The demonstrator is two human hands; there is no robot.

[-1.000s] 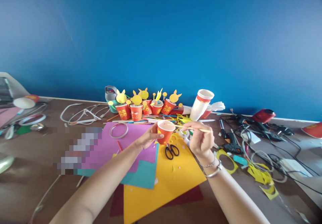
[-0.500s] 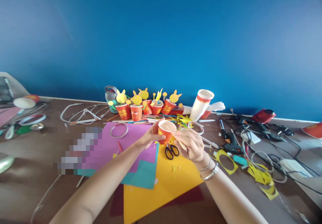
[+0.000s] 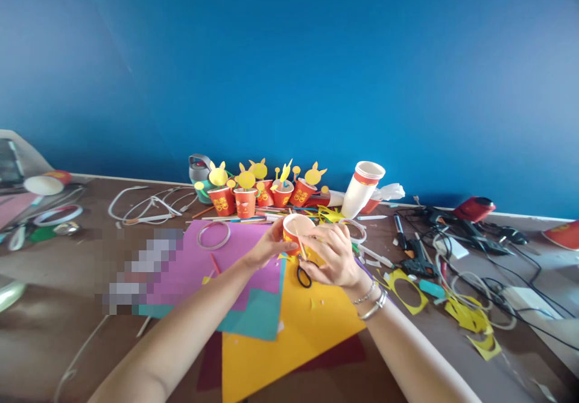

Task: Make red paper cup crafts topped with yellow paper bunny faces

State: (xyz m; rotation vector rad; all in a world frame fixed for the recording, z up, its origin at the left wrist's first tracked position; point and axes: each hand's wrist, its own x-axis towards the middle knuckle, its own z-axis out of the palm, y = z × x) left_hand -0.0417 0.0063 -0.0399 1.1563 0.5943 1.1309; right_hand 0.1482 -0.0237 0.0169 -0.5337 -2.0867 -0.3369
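My left hand (image 3: 270,247) is wrapped round a red paper cup (image 3: 292,241) with yellow print, its open mouth tilted toward me. Across the cup's rim runs a thin pale wooden stick (image 3: 302,245), pinched in the fingers of my right hand (image 3: 333,257). The stick's upper end lies over the cup's mouth; whether it touches the inside I cannot tell. Just below the cup, black-handled scissors (image 3: 304,277) rest on yellow card (image 3: 289,361), partly hidden by my right hand.
Several red cups with yellow paper rabbit-eared figures (image 3: 246,201) line the wall. A stack of white cups (image 3: 359,192) leans beside them. Purple card (image 3: 181,270) lies at left. Rightward are a glue gun (image 3: 418,261), cut yellow scraps (image 3: 407,291) and tangled cables (image 3: 493,288).
My right hand has shifted slightly left and turned, so the stick now slants more steeply across the cup's near rim. My left hand and the cup have hardly moved.
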